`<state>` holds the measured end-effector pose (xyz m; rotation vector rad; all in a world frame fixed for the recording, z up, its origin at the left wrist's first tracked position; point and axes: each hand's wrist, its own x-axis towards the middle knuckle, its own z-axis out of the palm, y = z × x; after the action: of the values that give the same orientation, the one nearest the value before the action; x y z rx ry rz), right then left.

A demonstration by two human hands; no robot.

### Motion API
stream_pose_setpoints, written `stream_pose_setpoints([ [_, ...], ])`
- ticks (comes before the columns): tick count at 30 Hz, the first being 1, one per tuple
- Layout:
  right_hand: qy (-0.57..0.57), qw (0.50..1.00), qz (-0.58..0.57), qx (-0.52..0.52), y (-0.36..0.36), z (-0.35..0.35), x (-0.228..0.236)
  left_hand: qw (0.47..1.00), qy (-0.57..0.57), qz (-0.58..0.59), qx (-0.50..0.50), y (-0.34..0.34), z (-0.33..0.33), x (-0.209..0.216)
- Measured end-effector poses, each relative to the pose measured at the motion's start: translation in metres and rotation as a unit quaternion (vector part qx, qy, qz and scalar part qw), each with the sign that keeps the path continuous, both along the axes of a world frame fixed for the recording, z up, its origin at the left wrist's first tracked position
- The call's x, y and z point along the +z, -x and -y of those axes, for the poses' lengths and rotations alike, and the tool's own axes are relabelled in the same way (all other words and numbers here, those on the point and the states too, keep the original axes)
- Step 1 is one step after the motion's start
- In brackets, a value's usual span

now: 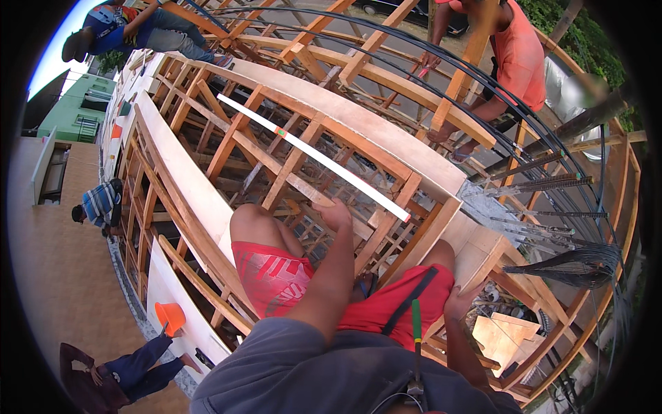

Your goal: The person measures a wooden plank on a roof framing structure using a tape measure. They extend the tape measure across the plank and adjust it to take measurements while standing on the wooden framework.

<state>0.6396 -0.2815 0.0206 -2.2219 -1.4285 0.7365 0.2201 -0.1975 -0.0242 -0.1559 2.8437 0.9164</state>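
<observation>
The left hand reached forward over the timber framework, its fingers curled closed on a wooden batten that ran slantwise across the cross-pieces; the right hand lay against the edge of a plywood box at the framework's right end, though how far its fingers were bent could not be told; a long white bar with red ends lay slantwise over the framework, just beyond the left hand and apart from it, its near end toward the right end and its far end toward the far left; a pale plywood strip lined the framework's far edge; a green-handled tool stood upright against the person's dark shirt, above red shorts; past the far edge a co-worker in an orange shirt bent among timbers and black cables; a bundle of dark wire hung beyond the right end; an orange bucket sat off to the left, near another person.
</observation>
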Motion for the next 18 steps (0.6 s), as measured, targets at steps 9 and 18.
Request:
stream_pose_setpoints([
  [9, 0.008, 1.0, -0.004, -0.017, 0.002, -0.01, 0.014, 0.999, 0.02, 0.042, -0.008, -0.01, -0.009, 0.015],
  [18, 0.009, 1.0, -0.022, -0.015, 0.004, -0.011, 0.016, 1.0, -0.009, 0.014, -0.014, -0.01, -0.009, 0.021],
])
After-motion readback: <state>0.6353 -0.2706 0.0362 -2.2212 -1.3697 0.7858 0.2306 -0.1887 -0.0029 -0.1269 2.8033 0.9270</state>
